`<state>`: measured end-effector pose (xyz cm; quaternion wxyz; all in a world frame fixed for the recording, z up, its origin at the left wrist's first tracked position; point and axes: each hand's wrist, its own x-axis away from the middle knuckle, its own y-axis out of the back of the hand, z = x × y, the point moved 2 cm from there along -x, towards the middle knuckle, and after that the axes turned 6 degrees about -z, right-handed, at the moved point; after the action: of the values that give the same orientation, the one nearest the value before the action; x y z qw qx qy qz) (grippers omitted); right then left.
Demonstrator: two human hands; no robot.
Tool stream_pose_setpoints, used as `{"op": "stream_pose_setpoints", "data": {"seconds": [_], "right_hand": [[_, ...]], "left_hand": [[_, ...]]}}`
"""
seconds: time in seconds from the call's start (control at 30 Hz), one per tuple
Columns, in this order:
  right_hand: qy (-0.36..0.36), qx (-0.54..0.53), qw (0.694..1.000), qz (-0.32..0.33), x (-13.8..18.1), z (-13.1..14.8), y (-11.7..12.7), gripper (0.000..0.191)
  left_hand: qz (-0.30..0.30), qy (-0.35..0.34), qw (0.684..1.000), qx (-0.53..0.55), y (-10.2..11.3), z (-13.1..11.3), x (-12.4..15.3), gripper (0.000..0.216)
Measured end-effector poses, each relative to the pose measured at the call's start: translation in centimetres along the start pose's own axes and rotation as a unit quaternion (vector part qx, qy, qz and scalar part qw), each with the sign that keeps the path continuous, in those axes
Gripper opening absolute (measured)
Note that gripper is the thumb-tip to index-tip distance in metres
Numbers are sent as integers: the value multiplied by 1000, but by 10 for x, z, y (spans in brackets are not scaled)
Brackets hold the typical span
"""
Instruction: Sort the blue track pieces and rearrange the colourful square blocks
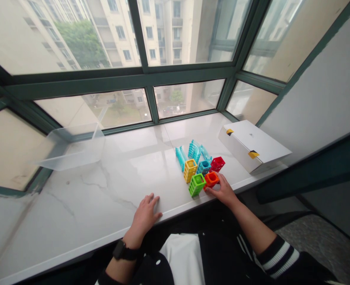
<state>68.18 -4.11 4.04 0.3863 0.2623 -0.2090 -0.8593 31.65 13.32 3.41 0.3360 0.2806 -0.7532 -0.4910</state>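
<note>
My right hand (224,190) has its thumb and fingers around an orange toy block (210,180), hollow with openwork sides. Touching or close to it are a green block (196,185) in front, a yellow block (190,171), a blue block (203,168) and a red block (218,164). Behind these lie turquoise ribbed track pieces, one straight piece (180,158) and one curved piece (194,150). My left hand (146,213) rests on the white sill near its front edge, fingers spread and holding nothing. A dark watch (120,250) is on the left wrist.
A clear plastic bin (74,158) sits at the far left of the marble-patterned sill (127,166). To the right, by the wall, is a white box (252,142) with yellow-and-black tabs. Green-framed windows (118,83) border the back.
</note>
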Motion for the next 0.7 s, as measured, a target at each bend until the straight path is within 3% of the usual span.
{"op": "stream_pose_setpoints", "data": {"seconds": [0.17,0.3,0.43,0.57,0.63,0.7], "right_hand": [[19,-11,1000,4,4,3,13,69],[65,6,994,-90,5,20,31,56],[113,38,978,-172,3,55,43,51],[180,33,958,-221,3,101,40,43],[243,-1,942,-230,6,126,33,41],[294,-45,934,-199,9,151,24,39]], "left_hand": [[0,1,1000,2,1,-1,1,71],[-1,-2,1000,0,0,-1,1,70],[-5,-8,1000,2,-1,0,0,70],[-11,-14,1000,12,-2,0,1,68],[-17,-15,1000,19,-3,0,2,67],[-27,-17,999,28,-4,0,3,67]]}}
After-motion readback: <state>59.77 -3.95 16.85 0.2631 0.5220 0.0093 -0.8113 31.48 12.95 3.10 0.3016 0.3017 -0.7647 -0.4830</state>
